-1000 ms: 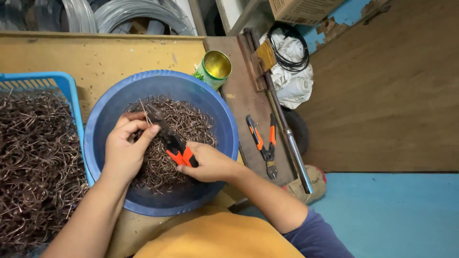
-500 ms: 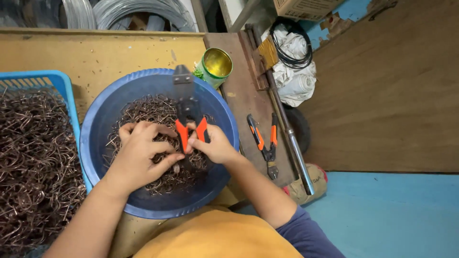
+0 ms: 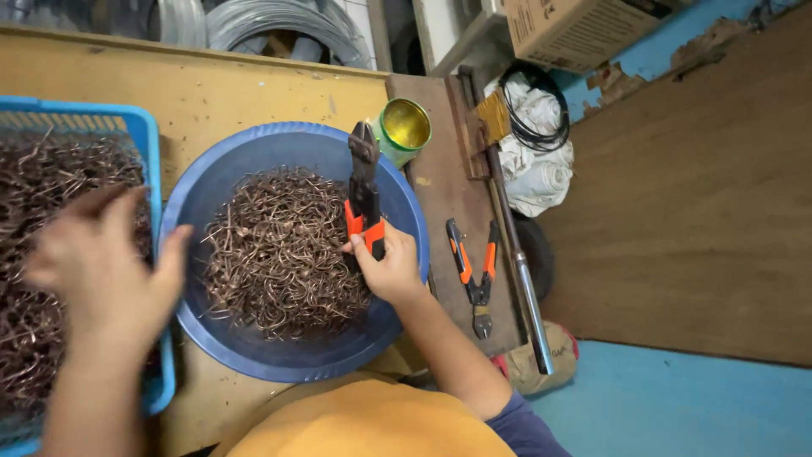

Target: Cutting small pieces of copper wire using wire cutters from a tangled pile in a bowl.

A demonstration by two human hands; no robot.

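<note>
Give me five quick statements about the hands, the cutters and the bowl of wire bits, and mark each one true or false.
1. The right hand grips a pair of cutters with orange and black handles. True.
2. The left hand is inside the round blue bowl. False: it is over the blue basket beside the bowl, blurred.
3. A second pair of cutters lies on the board to the right of the bowl. True.
4. The bowl is empty. False: it holds a heap of bent wire bits.
5. The green tin stands inside the basket. False: it stands on the bench behind the bowl.
</note>
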